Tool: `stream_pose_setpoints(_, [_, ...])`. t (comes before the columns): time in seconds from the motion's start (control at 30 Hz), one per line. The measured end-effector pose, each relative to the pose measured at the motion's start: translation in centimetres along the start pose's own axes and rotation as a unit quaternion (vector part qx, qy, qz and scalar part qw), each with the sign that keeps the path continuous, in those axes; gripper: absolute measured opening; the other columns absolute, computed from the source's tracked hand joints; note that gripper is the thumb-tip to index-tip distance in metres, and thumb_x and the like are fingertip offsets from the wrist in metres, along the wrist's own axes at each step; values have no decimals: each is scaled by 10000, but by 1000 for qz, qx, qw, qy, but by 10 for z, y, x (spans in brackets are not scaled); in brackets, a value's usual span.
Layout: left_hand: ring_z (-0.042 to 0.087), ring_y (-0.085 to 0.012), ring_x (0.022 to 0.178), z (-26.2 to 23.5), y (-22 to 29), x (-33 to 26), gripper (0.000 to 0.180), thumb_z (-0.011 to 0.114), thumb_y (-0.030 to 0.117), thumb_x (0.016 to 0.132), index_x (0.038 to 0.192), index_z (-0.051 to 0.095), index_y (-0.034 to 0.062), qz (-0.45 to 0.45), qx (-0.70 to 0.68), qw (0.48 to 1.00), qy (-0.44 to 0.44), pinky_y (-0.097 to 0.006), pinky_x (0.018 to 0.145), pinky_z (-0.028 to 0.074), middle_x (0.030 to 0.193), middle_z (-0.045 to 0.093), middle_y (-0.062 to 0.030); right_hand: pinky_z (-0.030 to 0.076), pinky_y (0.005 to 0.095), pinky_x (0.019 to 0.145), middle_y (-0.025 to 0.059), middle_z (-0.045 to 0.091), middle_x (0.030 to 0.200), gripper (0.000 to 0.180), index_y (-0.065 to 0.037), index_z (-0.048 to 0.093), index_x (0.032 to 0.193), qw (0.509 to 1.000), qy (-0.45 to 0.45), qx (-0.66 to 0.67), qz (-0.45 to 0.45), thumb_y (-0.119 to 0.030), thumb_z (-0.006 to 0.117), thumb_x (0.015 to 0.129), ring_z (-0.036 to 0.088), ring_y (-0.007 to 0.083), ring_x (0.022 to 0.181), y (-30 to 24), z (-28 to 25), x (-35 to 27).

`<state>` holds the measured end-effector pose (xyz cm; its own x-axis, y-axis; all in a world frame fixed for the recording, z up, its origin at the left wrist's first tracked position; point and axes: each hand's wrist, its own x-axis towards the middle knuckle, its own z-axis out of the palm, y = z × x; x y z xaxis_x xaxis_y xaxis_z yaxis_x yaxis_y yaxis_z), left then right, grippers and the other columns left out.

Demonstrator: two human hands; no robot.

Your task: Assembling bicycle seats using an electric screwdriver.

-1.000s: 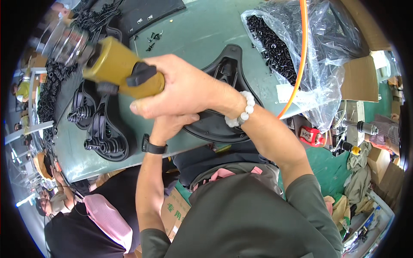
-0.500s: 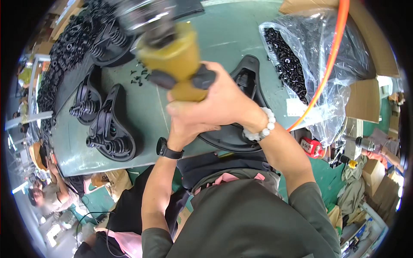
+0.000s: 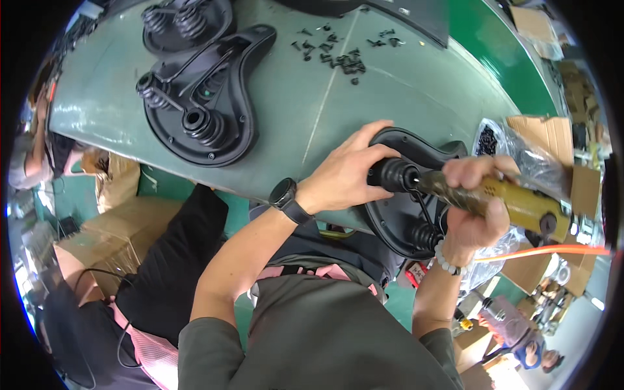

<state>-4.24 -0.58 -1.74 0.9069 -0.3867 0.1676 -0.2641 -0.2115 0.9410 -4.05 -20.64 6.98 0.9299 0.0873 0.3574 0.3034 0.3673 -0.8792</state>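
Note:
Upside down at the table's front edge lies a black bicycle saddle, its springs and wire frame facing up. My left hand is closed round one of its black coil springs, thumb and fingers on opposite sides. My right hand is wrapped round a yellow power screwdriver, held nearly level. The screwdriver's tip points left and meets the end of that spring, though the exact contact is too small to make out. A second spring sits nearer my body.
Another upturned saddle rests to the left, with one more behind it. Loose black screws lie mid-table. An orange hose runs off right, near a clear plastic bag and cardboard box. Co-workers are at both sides.
Both hands were together at the screwdriver, held up over the table. My left hand has moved onto the saddle's spring, and the screwdriver has come down to it. The whole view has turned.

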Motion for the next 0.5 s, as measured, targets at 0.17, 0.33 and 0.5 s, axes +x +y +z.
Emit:
stream_pose_setpoints(0.17, [491, -364, 1271, 3, 1, -1, 508, 859, 159, 652, 1106, 646, 80, -16, -4, 1000, 26, -448, 1007, 471, 1454, 423, -126, 459, 424, 692, 98, 554, 830, 553, -55, 506, 1273, 998, 23, -54, -22, -373, 659, 847, 559, 249, 718, -2, 15, -6])
stream_pose_setpoints(0.33, [494, -352, 1257, 4, 5, 1, 492, 860, 180, 656, 1098, 658, 104, -48, 16, 998, 39, -462, 984, 485, 1454, 426, -89, 461, 422, 691, 100, 555, 833, 589, -59, 501, 1326, 993, 39, -92, -64, -377, 640, 850, 559, 244, 710, 3, 25, -13])
stream_pose_setpoints(0.5, [461, -370, 1286, 2, -1, 1, 516, 852, 165, 657, 1112, 623, 88, -30, -3, 999, 15, -472, 992, 482, 1456, 409, -134, 492, 434, 694, 103, 559, 823, 612, -50, 468, 1350, 985, 30, -141, -95, -392, 609, 862, 567, 243, 689, 7, 34, -15])
